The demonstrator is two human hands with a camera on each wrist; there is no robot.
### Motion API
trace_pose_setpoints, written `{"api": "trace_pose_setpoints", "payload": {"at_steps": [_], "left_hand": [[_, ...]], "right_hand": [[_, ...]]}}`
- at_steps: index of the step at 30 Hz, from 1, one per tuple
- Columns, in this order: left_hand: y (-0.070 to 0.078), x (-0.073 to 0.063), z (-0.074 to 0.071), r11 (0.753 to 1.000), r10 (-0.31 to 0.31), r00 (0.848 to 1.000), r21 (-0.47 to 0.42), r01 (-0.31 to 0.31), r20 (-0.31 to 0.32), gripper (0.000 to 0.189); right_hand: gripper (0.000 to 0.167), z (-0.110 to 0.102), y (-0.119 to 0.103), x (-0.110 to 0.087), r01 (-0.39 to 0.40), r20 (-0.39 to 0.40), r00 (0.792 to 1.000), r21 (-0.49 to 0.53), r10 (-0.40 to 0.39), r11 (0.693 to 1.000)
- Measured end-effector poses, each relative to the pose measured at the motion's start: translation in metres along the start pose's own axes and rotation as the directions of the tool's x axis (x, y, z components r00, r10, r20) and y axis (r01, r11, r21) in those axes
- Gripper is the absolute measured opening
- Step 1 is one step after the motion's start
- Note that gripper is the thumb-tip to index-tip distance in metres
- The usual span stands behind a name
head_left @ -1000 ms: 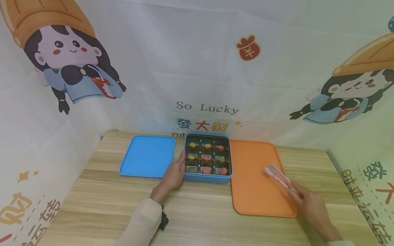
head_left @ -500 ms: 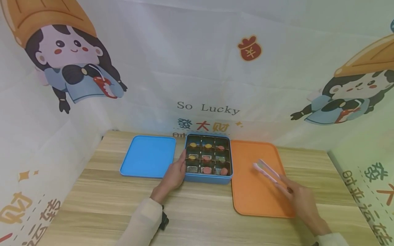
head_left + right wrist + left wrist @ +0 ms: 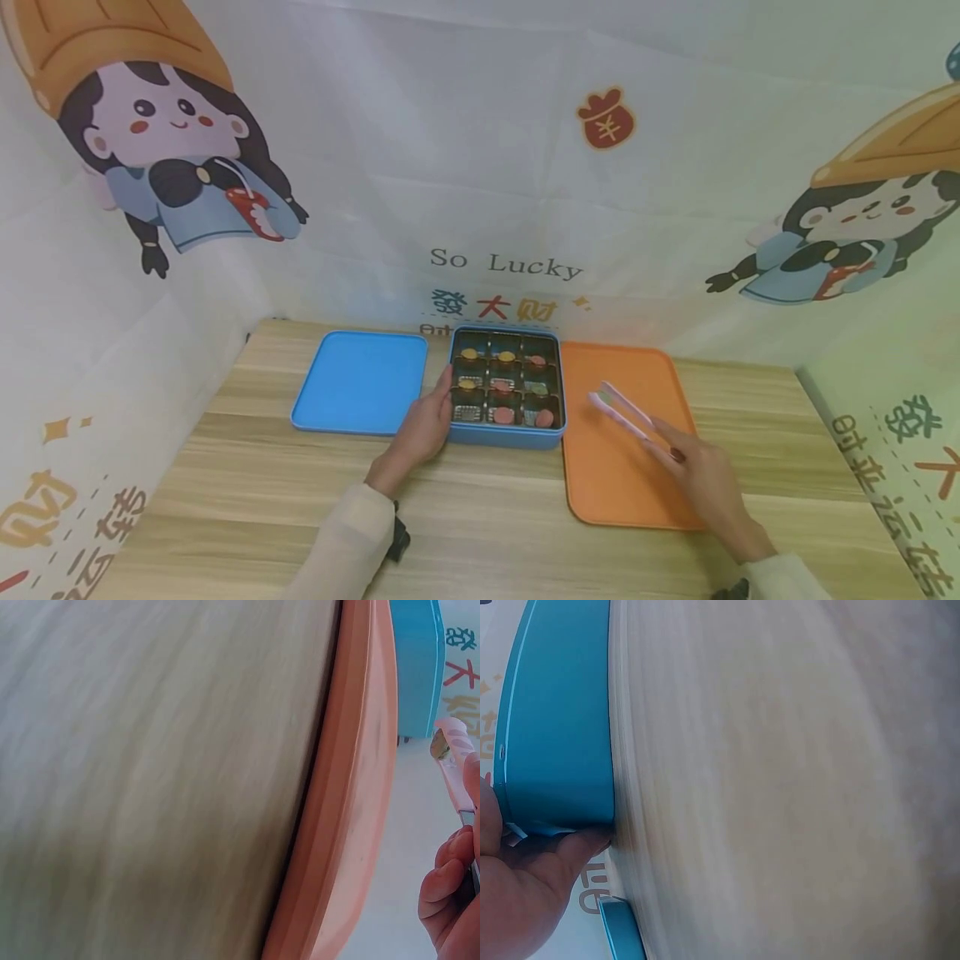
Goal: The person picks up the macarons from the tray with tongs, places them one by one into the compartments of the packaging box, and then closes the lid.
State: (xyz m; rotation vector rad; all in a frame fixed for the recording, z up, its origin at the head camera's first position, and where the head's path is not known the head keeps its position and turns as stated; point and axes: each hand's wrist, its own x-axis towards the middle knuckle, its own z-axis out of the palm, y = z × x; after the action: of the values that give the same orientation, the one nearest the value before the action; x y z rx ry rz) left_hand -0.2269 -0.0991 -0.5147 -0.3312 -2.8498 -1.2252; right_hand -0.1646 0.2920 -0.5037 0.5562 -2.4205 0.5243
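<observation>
A blue rectangular box (image 3: 507, 437) with a dark divided insert stands mid-table. Small round yellow, pink and green pieces lie in several of its compartments. My left hand (image 3: 424, 427) holds the box at its left side; the left wrist view has the fingers (image 3: 577, 851) against the box's lower corner, partly hidden. Over the orange tray (image 3: 637, 492), my right hand (image 3: 708, 479) grips pink-and-white tongs (image 3: 628, 414), their tips pointing toward the box. A small greenish piece (image 3: 439, 745) sits between the tong tips in the right wrist view.
A blue lid-like tray (image 3: 362, 382) lies left of the box. The orange tray adjoins the box's right side. A printed white cloth (image 3: 495, 208) hangs behind and beside the wooden table (image 3: 480, 533).
My right hand has carried the tongs leftward across the orange tray, closer to the box. The left hand and the box have stayed in place.
</observation>
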Motion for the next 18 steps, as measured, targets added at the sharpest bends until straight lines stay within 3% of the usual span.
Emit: {"api": "trace_pose_setpoints", "payload": {"at_steps": [6,18], "left_hand": [[0.000,0.000,-0.001,1.000,0.010,1.000,0.006,-0.010,-0.001,0.053],[0.000,-0.001,0.000,1.000,0.004,1.000,-0.005,-0.004,-0.003,0.053]], "right_hand": [[0.044,0.008,-0.008,0.007,0.013,-0.004,1.000,0.047,-0.013,0.999],[0.043,0.017,-0.026,0.019,-0.046,0.049,0.998,0.063,0.043,0.997]]}}
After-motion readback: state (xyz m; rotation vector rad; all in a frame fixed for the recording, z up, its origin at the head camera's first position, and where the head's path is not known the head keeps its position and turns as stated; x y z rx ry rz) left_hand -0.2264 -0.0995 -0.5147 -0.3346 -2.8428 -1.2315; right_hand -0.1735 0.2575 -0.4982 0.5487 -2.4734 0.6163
